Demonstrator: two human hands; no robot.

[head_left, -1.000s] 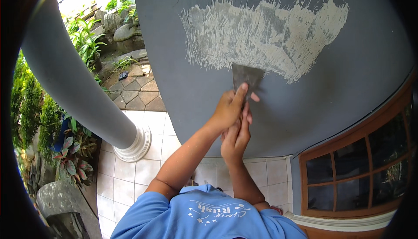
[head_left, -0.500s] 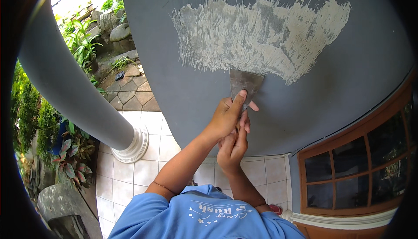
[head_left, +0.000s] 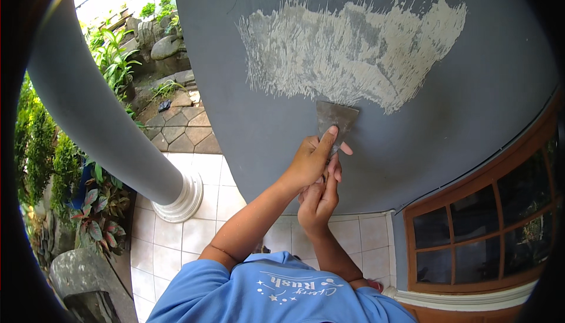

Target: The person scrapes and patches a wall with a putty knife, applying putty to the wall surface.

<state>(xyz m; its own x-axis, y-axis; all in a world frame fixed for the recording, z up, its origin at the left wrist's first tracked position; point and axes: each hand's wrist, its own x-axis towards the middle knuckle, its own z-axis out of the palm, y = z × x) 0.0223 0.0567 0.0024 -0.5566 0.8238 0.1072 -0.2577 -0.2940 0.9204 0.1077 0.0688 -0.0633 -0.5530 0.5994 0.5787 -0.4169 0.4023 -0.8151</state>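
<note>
My left hand [head_left: 310, 161] is closed round a scraper [head_left: 337, 114], its thumb laid along the lower part of the metal blade. Just below it, my right hand [head_left: 318, 202] wraps round the handle end, which the fingers mostly hide. The wide blade edge points up the grey wall [head_left: 265, 135], at the lower border of a rough scraped patch [head_left: 353, 52]. That patch is pale whitish and grey, with ragged streaks along its upper and lower borders.
At right is a brown-framed window [head_left: 477, 229] with dark panes. A round grey column [head_left: 112, 123] on a white base stands at left, plants [head_left: 97, 217] and stones beyond it. Pale floor tiles [head_left: 194, 235] lie below the wall.
Both hands and the scraper have moved slightly down and to the right, so the blade sits a little lower against the patch's bottom border. My grip looks the same.
</note>
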